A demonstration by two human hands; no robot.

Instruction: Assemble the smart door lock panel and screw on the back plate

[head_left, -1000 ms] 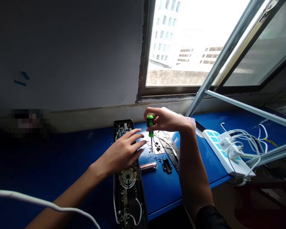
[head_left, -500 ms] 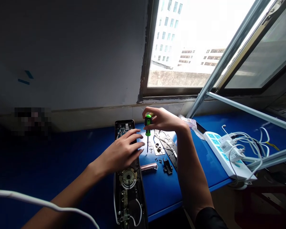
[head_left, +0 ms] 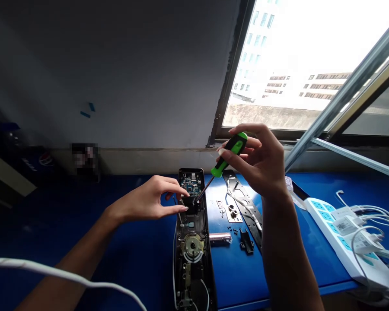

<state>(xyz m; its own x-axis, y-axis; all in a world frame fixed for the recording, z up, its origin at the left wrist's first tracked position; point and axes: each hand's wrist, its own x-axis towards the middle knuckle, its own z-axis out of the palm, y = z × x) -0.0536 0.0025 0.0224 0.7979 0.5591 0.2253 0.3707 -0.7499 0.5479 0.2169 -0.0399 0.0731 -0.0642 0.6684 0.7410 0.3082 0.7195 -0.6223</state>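
Green-black screwdriver [head_left: 234, 147] | axis slanted, tip down-left | right grip [head_left: 262, 166] pinching it | left grip [head_left: 157, 196]: can't tell

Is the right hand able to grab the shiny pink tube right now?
Probably not easily: the right hand is holding the green-and-black screwdriver. Most of the pink tube lies uncovered on the blue table, though.

Screwdriver [head_left: 218, 171] — plastic handle [head_left: 236, 146], metal shaft [head_left: 205, 188]

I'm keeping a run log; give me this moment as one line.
right hand: grips screwdriver | screwdriver: tilted, pointing at black plate in open casing | left hand: at plate's left edge
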